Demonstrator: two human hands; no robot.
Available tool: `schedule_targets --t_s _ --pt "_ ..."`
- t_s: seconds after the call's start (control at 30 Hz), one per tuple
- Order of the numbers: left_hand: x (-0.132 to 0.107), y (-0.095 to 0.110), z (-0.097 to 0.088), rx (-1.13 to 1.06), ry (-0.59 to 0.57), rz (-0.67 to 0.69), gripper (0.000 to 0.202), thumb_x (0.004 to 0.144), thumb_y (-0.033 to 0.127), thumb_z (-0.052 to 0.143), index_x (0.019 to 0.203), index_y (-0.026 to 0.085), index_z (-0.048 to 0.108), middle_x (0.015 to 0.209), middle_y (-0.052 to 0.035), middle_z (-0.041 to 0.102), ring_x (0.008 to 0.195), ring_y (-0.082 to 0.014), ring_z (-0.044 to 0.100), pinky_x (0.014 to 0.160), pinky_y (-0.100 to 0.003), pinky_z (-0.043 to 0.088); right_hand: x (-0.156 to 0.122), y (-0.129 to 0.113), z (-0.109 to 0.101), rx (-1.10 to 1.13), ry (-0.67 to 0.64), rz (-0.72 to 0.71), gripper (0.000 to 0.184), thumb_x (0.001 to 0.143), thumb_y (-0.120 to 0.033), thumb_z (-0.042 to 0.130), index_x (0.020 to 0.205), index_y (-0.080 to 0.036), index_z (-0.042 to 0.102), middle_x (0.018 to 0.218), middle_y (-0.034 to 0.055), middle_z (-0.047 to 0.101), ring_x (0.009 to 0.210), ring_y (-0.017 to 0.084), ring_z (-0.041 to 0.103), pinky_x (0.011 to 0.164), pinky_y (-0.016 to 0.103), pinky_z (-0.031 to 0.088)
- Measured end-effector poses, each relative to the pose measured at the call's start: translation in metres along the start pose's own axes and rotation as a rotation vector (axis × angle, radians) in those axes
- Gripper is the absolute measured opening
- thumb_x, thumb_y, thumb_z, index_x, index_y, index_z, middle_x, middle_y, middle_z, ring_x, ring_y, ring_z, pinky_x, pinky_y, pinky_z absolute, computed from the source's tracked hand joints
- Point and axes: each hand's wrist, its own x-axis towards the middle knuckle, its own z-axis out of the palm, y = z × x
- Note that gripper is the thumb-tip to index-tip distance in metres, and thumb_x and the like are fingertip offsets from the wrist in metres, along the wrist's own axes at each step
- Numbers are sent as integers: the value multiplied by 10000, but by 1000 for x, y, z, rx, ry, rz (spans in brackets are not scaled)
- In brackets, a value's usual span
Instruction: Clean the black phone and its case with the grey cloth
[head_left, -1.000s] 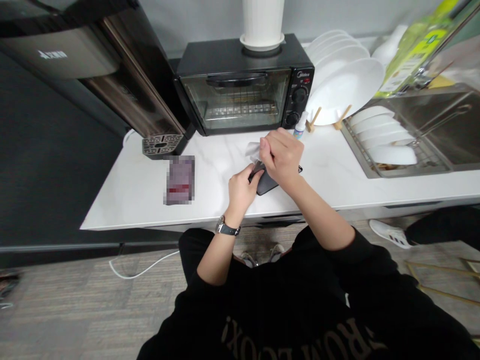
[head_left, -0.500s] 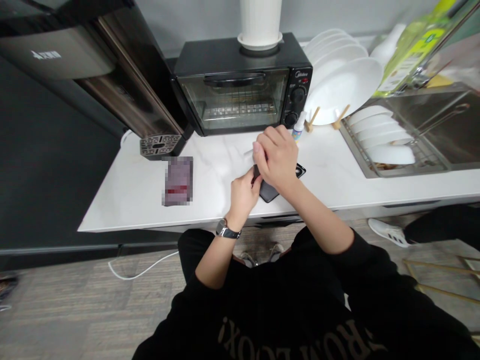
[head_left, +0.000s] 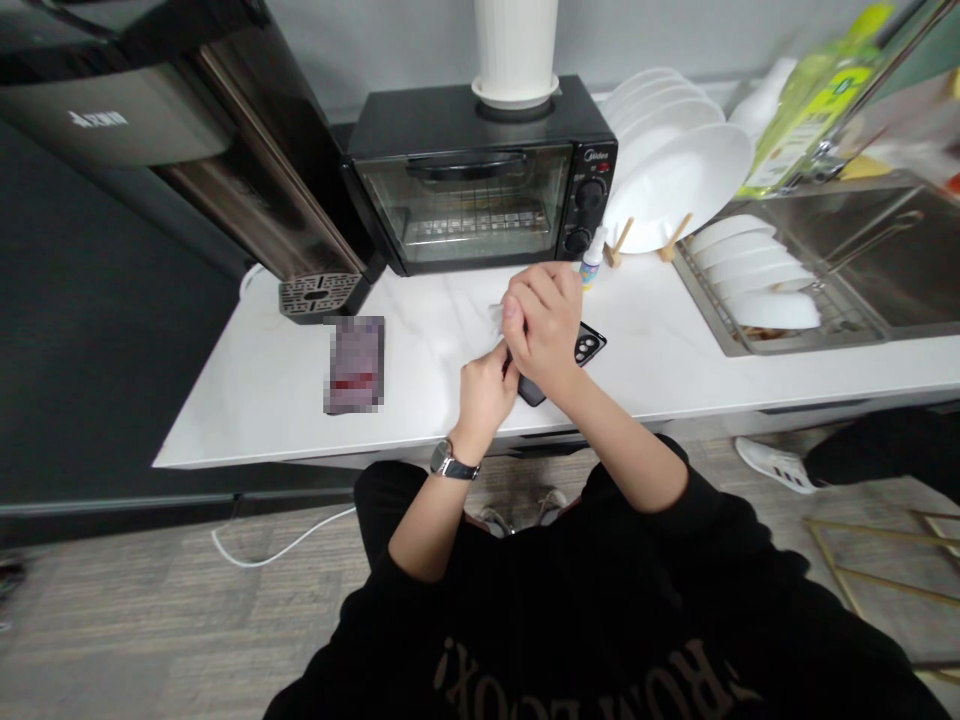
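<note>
My left hand [head_left: 486,390], with a watch [head_left: 444,458] on its wrist, is closed around a dark flat thing at the counter's front. Mostly hidden between my hands, that thing shows only a dark edge. Over it, my right hand [head_left: 546,322] is curled shut, its thumb close to my left fingers. A pale crumpled piece like a wipe [head_left: 496,316] pokes out beside the right thumb. Under and behind my right hand lies a black phone case [head_left: 591,345] with round camera holes. Just beyond stands a small spray bottle [head_left: 592,262].
A toaster oven [head_left: 480,190] with a white pot [head_left: 516,45] on top stands behind. On the left are a drink dispenser [head_left: 319,292] and a blurred-out flat item [head_left: 357,365]. Plates [head_left: 679,185] in a rack and a sink [head_left: 862,230] lie right. Another person's shoe [head_left: 772,464] shows.
My right hand has shifted slightly left and down over the left one, uncovering more of the phone case's camera holes. My left hand keeps its grip and has barely moved.
</note>
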Motion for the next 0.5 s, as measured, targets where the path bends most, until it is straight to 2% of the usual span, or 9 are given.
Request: schedule_targets --t_s 0.1,0.17,0.23,0.33,0.43,0.5 --pt "0 -2 1 19 9 -9 180 1004 226 572 985 164 740 788 -92 782 703 -263 740 666 -322 494 -4 12 2 -8 -97 -261 316 1132 -346 379 1050 -269 675 969 16 676 947 216 573 944 445 410" --pt "0 -3 2 -7 25 -2 197 1020 250 568 958 166 735 770 -85 775 681 -249 731 656 -315 490 -4 21 2 -17 -158 -350 310 1132 -375 384 1107 -278 678 954 12 657 893 207 558 896 438 416" --pt "0 -2 3 -45 40 6 192 1028 258 572 968 173 733 789 -77 781 688 -236 731 660 -305 490 -2 26 3 -29 -159 -297 345 1122 -436 401 1010 -260 675 885 21 624 849 212 546 835 427 426" --pt "0 1 2 -88 46 0 162 1024 246 585 994 186 732 822 -64 792 705 -221 735 667 -293 490 6 21 4 -19 -103 -94 433 1104 -501 423 810 -239 602 772 25 551 808 219 537 774 406 448" --pt "0 2 0 -119 38 -16 180 1037 272 574 999 188 728 817 -63 789 685 -205 722 653 -284 482 13 11 7 33 -72 60 480 1126 -487 370 754 -243 552 733 15 517 767 200 531 736 376 459" --pt "0 2 -1 -135 30 -28 206 1048 296 558 1012 188 729 811 -64 787 673 -196 714 648 -279 479 14 8 8 41 -46 91 514 1148 -438 282 763 -245 563 757 25 543 768 197 538 733 375 461"
